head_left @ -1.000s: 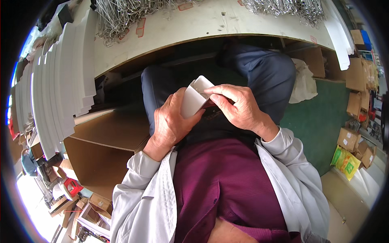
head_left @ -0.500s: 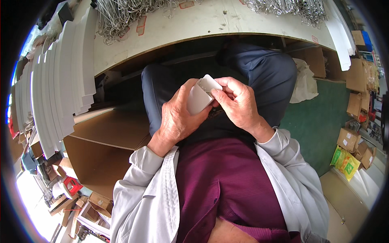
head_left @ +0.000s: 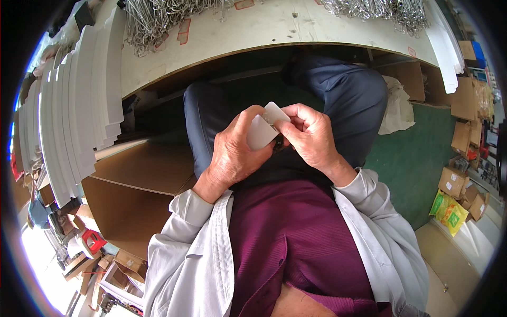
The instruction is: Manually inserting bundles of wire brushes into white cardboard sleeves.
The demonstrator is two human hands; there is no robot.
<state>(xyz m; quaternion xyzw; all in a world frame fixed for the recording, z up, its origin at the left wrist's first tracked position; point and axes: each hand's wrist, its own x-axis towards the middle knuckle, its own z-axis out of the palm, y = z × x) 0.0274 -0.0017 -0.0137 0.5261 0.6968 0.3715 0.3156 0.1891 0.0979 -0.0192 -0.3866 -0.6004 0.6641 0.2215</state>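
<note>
Above my lap, my left hand [head_left: 233, 149] is closed around a small white plate [head_left: 261, 133] with rounded corners, thumb along its lower edge. Close against it, a second white rounded plate [head_left: 275, 111] is pinched between the thumb and fingers of my right hand [head_left: 315, 141]. The two plates lie at an angle to each other, their near edges almost meeting. Something small and dark shows at the gap below my right thumb, too little of it to name. My fingertips hide the undersides of both plates.
Ahead stands a pale worktable [head_left: 253, 33] with bunches of metal wire hooks [head_left: 158, 21] along its far side. White strips [head_left: 79, 105] are stacked at the left, above an open cardboard box [head_left: 132, 201]. A white cloth or bag [head_left: 396, 108] lies right of my knee.
The plate in my left hand has tilted and parted slightly from the plate in my right, so the gap between them shows more. Both hands stay in nearly the same place.
</note>
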